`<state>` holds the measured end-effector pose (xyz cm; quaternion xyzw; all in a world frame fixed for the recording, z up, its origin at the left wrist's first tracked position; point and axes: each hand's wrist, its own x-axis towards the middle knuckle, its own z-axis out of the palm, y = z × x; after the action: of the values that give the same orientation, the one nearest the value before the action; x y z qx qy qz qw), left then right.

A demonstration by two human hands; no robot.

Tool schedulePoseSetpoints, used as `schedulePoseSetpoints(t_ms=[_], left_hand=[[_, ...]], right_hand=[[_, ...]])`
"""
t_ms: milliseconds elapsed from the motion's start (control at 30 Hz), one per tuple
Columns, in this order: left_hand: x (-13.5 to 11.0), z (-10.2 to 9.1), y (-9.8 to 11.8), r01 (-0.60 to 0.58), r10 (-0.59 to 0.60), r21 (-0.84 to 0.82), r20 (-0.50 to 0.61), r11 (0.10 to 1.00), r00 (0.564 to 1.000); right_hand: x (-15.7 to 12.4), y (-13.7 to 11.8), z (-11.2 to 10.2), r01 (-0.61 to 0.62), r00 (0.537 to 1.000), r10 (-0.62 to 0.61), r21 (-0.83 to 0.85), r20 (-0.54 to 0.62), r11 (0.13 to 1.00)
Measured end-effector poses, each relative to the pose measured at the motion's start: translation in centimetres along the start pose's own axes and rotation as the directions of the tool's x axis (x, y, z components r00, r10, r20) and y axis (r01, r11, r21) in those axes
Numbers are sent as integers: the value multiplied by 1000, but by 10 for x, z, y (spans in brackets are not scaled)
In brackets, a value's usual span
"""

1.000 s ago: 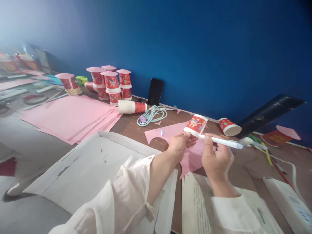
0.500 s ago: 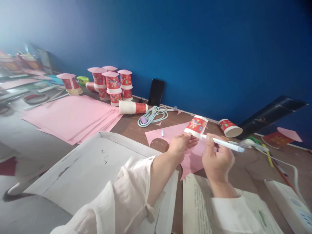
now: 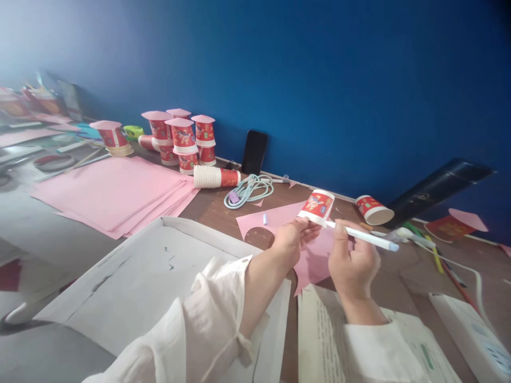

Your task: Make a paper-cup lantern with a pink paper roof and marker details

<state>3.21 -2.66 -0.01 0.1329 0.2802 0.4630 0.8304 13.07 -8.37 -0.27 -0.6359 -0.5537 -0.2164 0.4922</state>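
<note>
My left hand [image 3: 293,238] pinches the white rim of a red printed paper cup [image 3: 318,205], held tilted above a pink paper sheet [image 3: 297,234] with a round hole cut in it. A white pen [image 3: 365,237] lies gripped in my right hand [image 3: 351,260], its tip touching the cup's rim. Both forearms wear white sleeves.
A stack of pink paper [image 3: 114,191] lies at the left. Red cups with pink lids [image 3: 181,135] stand by the blue wall, a sleeve of stacked cups [image 3: 215,176] lies on its side, and another cup [image 3: 373,208] lies at the right. A coiled cable [image 3: 247,190], a black phone [image 3: 254,151], a white tray [image 3: 159,276], printed sheets [image 3: 323,330] and a power strip [image 3: 471,335] surround my hands.
The cup and pen have shifted only slightly; the pen tip stays at the cup's rim. The view has drifted a little.
</note>
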Motion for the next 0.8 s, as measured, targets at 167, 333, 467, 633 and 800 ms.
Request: schedulePoseSetpoints(t_ms=[167, 333, 467, 633, 800], left_hand=[[-1, -1, 0, -19, 17, 28, 51, 999, 999], [-1, -1, -1, -24, 19, 73, 63, 997, 998], [-1, -3, -3, -61, 49, 119, 102, 991, 994], [-1, -4, -3, -85, 75, 109, 92, 990, 993], [-1, -2, -3, -88, 79, 110, 87, 990, 993]], right_hand=[[1, 0, 2, 58, 997, -58, 8, 48, 998], [2, 1, 1, 66, 997, -66, -8, 28, 998], [2, -1, -1, 67, 997, -66, -14, 47, 998], [2, -2, -1, 49, 996, -47, -31, 79, 998], [2, -4, -2, 54, 993, -56, 21, 106, 998]])
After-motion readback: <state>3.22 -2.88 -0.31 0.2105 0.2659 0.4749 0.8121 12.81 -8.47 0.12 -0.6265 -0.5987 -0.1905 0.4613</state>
